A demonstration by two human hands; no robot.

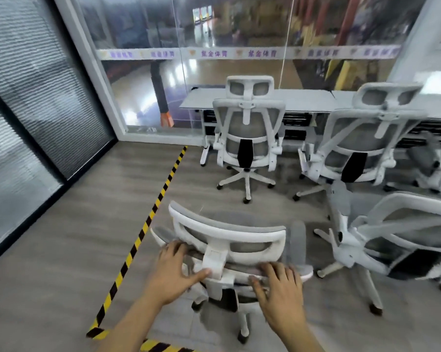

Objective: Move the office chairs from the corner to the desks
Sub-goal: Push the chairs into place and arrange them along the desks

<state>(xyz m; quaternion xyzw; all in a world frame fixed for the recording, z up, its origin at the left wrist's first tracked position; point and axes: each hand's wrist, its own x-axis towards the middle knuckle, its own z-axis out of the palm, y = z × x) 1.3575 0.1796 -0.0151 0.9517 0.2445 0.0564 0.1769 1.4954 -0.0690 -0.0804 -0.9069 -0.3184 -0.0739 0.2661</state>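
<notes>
A white-framed office chair with grey mesh (227, 237) stands right in front of me, its back towards me. My left hand (173, 270) grips the top of its backrest on the left of the headrest post. My right hand (277, 285) grips the same bar on the right. Ahead, a second chair (247, 130) is pushed up to a grey desk (199, 99) by the glass wall. A third chair (361, 148) stands at the neighbouring desk (346, 97) on the right.
Another chair (392, 240) stands close on my right, and more grey chair parts (427, 158) crowd the far right. Yellow-black floor tape (148, 222) runs along the left of my chair. A glass partition with blinds (36, 97) lines the left side; grey floor lies open between.
</notes>
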